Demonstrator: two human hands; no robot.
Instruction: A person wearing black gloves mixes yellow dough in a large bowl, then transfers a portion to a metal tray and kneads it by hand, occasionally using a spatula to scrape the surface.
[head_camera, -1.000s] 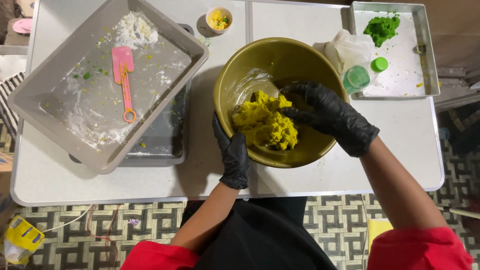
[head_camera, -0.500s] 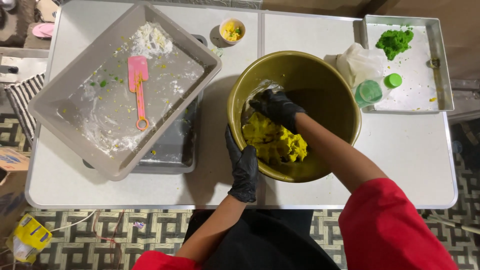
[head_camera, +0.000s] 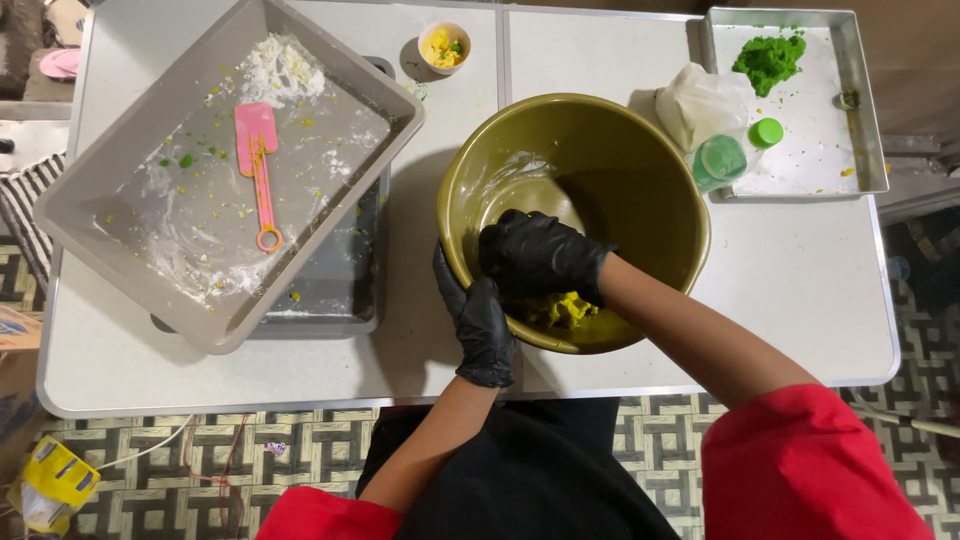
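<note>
An olive-green bowl (head_camera: 640, 170) stands on the white table (head_camera: 800, 290), with a lump of yellow dough (head_camera: 566, 307) at its near side. My right hand (head_camera: 538, 256), in a black glove, presses down on the dough and covers most of it. The gloved left hand (head_camera: 477, 318) grips the bowl's near-left rim from outside. Both sleeves are red.
A grey tray (head_camera: 150, 240) at the left holds white flour and a pink spatula (head_camera: 257, 165), resting on a darker tray. A small cup (head_camera: 443, 44) sits at the back. At the right, a metal tray (head_camera: 850, 60) holds green dough (head_camera: 768, 60), with a green-capped bottle (head_camera: 730, 155) and white bag (head_camera: 700, 100).
My right hand moved from the bowl's far side toward me and now pushes down on the yellow dough, hiding most of it. The left hand stayed on the rim.
</note>
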